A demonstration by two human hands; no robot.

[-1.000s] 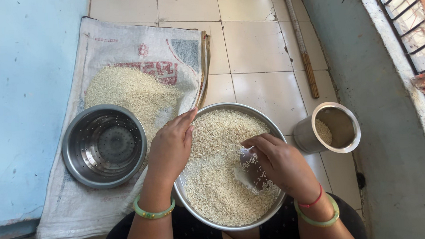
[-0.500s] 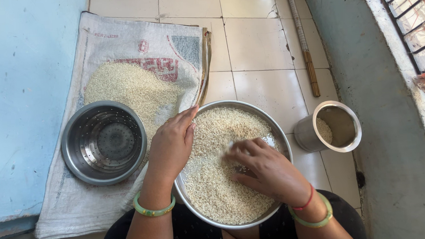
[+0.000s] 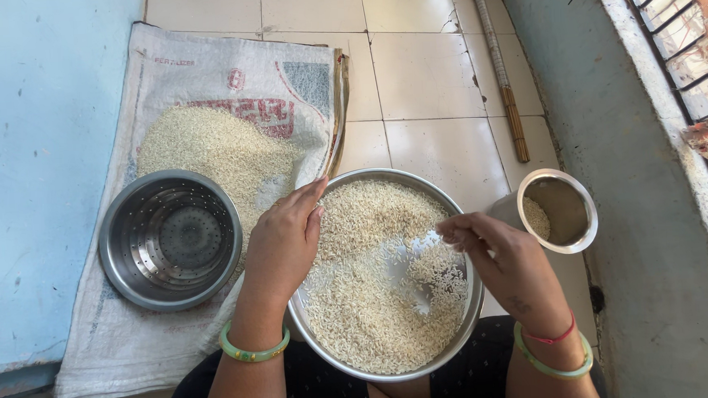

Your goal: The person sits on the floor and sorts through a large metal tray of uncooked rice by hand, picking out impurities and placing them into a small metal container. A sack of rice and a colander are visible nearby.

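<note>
While the left hand (image 3: 282,245) grips the rice plate's (image 3: 466,304) rim, the right hand (image 3: 509,267), fingertips pinched, hovers beside the steel cup (image 3: 575,229).

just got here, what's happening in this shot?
A person seated on the tiled floor is working through rice in a wide steel plate on their lap. The left hand grips the plate's left rim; the right hand is pinched over the right edge, next to a steel cup holding a little grain. A rice pile and a steel colander sit on a woven sack to the left.
</note>
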